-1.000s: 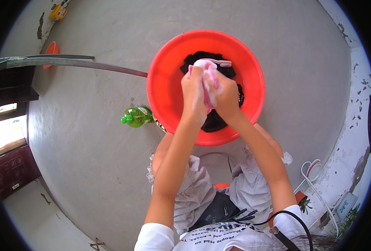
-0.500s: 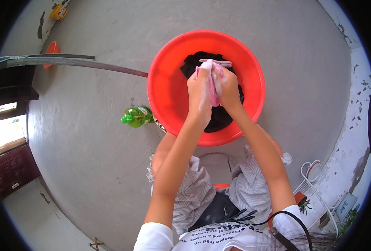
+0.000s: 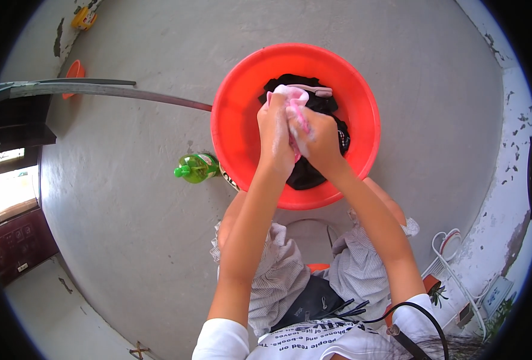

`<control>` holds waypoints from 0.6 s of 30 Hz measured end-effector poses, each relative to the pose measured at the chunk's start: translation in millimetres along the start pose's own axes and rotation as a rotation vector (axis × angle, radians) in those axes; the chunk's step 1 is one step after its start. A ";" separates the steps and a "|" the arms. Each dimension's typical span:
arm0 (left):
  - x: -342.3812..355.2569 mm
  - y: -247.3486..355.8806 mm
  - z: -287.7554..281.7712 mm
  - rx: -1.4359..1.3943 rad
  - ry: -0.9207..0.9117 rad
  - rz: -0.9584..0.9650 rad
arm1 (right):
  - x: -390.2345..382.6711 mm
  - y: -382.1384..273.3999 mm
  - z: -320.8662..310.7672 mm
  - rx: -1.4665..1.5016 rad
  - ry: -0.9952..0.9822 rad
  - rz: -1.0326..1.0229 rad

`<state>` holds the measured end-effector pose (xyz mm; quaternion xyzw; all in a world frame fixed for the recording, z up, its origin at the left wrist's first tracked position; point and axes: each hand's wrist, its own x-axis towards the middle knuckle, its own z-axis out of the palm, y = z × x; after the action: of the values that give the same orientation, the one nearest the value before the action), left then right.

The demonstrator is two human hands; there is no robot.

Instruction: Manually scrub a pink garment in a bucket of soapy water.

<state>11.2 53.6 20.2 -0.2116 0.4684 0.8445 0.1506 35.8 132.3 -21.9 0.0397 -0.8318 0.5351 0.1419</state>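
Observation:
Over a red-orange plastic basin (image 3: 362, 120), my two hands press together around a soapy pink cloth (image 3: 293, 96). My left hand (image 3: 274, 129) is closed on its left side, thumb toward the top. My right hand (image 3: 319, 137) is closed on the cloth from the right, with white suds on the skin. Part of the pink cloth bulges out above the fingers, and a little shows below between the wrists. Under the hands, dark cloth (image 3: 308, 174) lies bunched in the basin. A pale pink strip (image 3: 315, 90) rests on it near the far side.
A green bottle (image 3: 195, 168) with a green cap stands left of the basin on the grey floor. A long dark bar (image 3: 116, 92) reaches from the left to the basin. A small orange bowl (image 3: 74, 75) is far left. White cables (image 3: 461, 282) run along the right wall.
Both hands have shifted slightly left, and the right hand has turned over the cloth. More of the pink cloth now bulges above the fingers.

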 end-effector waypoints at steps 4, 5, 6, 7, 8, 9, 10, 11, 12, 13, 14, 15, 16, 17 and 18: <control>-2.2 -10.6 10.9 0.006 0.049 -0.045 | 13.3 18.7 -5.4 -0.029 0.102 0.106; -5.4 -13.0 11.7 0.038 0.012 -0.070 | 14.8 25.1 -5.5 0.041 0.145 0.188; -4.6 -14.6 11.0 0.052 0.016 -0.089 | 16.1 25.3 -4.0 0.116 0.186 0.270; -3.8 -15.9 11.6 0.046 0.021 -0.044 | 14.5 24.1 -3.1 0.100 0.195 0.259; -3.3 -16.5 12.3 0.040 0.026 0.001 | 12.0 21.7 -3.2 0.100 0.195 0.259; -3.3 -14.2 11.5 0.040 0.028 0.001 | 11.2 10.8 -4.0 0.070 0.181 0.226; -3.3 -10.6 9.3 0.031 0.000 0.006 | 8.7 3.1 -4.1 0.039 0.167 0.193; -2.8 -7.2 6.5 0.023 -0.028 0.011 | 3.9 -0.4 -3.4 0.041 0.166 0.193; -1.4 -5.0 1.8 0.022 -0.028 0.011 | -1.3 -3.6 -3.2 0.018 0.103 0.093; 1.1 -3.6 -4.8 0.026 -0.054 0.012 | -5.1 -5.9 -2.6 -0.005 0.041 -0.007; 3.7 -2.9 -10.5 0.030 -0.080 0.014 | -8.1 -6.7 -0.7 -0.005 0.040 -0.008; 6.3 -1.4 -11.9 0.048 -0.092 0.010 | -10.8 -6.1 1.0 -0.030 0.038 -0.066; 5.8 -2.6 -11.2 0.048 -0.093 0.010 | -12.4 -4.9 2.1 -0.055 0.036 -0.125; 4.1 -4.2 -9.7 0.028 -0.072 0.004 | -12.5 -2.5 0.7 -0.084 0.029 -0.138; 1.8 -4.7 -7.6 0.008 -0.049 -0.002 | -11.0 -3.7 -0.3 -0.084 0.028 -0.138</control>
<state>13.4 49.7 12.3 -0.1907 0.4677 0.8473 0.1639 47.2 130.1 -21.5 0.0832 -0.8467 0.4893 0.1917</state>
